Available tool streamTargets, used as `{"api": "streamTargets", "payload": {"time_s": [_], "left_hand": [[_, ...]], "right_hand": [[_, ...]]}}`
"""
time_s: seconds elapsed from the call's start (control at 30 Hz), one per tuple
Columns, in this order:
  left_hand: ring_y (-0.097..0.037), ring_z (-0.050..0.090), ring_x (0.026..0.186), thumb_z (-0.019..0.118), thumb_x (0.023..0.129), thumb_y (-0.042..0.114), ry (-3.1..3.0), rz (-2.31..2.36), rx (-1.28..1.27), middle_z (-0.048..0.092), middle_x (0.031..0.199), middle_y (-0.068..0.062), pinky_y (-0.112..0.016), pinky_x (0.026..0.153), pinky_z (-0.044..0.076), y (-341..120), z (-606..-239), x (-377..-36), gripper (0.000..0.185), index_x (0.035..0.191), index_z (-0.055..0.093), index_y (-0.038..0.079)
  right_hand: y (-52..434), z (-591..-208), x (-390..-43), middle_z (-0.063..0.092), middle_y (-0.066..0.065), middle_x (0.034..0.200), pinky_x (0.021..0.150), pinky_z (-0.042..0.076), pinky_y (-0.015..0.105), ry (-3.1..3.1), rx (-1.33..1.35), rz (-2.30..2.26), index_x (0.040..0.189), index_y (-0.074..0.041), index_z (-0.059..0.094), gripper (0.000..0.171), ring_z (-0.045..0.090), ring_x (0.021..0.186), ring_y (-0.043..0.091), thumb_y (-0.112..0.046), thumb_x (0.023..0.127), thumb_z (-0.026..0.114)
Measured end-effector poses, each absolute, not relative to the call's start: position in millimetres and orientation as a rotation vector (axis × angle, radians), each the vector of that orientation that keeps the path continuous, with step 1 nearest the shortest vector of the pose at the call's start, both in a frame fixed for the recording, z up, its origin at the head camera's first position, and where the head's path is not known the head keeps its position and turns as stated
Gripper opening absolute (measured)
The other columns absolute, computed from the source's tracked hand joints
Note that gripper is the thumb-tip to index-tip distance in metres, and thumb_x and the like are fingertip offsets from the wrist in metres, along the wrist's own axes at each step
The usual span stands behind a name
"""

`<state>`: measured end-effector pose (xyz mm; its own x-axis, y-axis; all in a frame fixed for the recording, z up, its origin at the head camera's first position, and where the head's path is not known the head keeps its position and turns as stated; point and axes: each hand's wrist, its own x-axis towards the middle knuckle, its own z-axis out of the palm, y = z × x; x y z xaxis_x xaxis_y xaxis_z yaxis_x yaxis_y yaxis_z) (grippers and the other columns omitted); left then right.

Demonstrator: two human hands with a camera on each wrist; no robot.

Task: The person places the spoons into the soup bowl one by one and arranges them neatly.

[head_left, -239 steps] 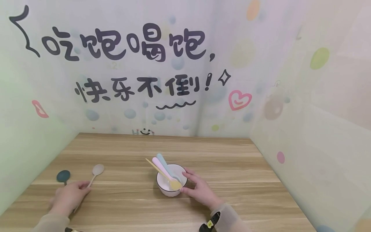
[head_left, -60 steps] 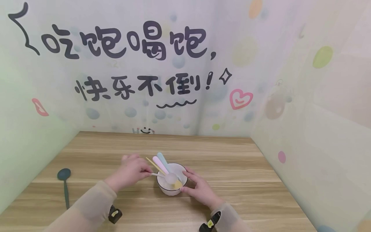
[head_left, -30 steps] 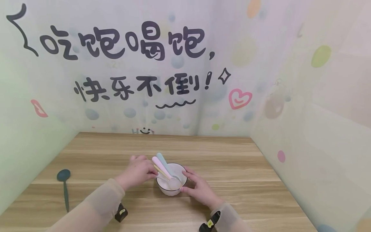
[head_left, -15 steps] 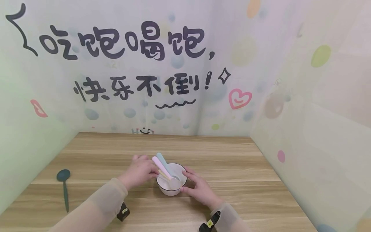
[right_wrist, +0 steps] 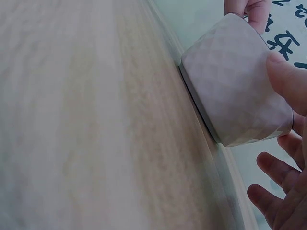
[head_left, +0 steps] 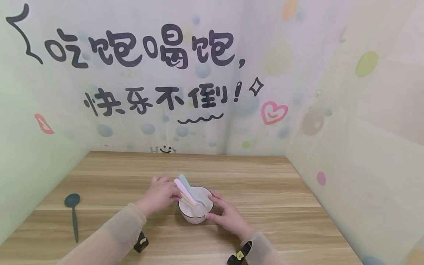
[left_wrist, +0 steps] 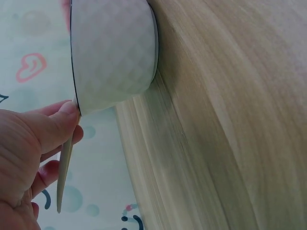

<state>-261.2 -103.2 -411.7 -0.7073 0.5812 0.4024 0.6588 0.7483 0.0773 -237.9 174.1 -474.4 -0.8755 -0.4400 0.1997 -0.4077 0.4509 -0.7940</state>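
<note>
1. Two hands show in the head view, left hand (head_left: 160, 197) and right hand (head_left: 228, 217), both sleeves (head_left: 116, 232) cut off by the bottom edge.
2. Left wrist cam chops the hand at the left edge and the bowl at the top; right wrist cam chops the hand at the right edge, plus a bit of the other hand's fingers up top. Both only catch the bowl's outside, so its inside is hidden there.
3. Hard to make out: the left fingers cover most of the pale spoon's handle, and a yellowish handle (left_wrist: 64, 170) pokes out past them in the left wrist view. Can't tell if they've got both.
4. Left thumb and fingertips are pinching the pale spoon (head_left: 200, 209) right at the left rim, its head down in the bowl.
5. Right hand grips the white bowl (head_left: 195, 221) from the right, thumb and a finger on it, other fingers spread free.
6. Bowl's upright, just below frame centre. The pale spoon shares it with a pink-handled spoon (head_left: 183, 188) and a light blue spoon (head_left: 184, 181), handles leaning out toward the upper left.
7. Dark teal spoon (head_left: 74, 213) lies on the wood-grain table (head_left: 132, 165) at lower left, well apart from both hands.
</note>
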Motion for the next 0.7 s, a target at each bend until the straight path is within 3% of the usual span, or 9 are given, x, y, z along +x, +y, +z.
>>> {"api": "streamTargets", "payload": {"time_s": [0.7], "left_hand": [[-0.017, 0.050, 0.090, 0.082, 0.073, 0.019, -2.599, -0.335, -0.856, 0.062, 0.081, 0.013, -0.048, 0.083, 0.030, -98.3, -414.3, -266.5, 0.011, 0.073, 0.072, 0.025]], "right_hand": [[173.9, -472.7, -237.2, 0.029, 0.005, 0.156, 0.110, 0.024, 0.052, 2.655, -0.744, -1.409, 0.143, -0.009, 0.045, 0.072, 0.025, 0.142, 0.025, -0.039, 0.084, 0.073]]}}
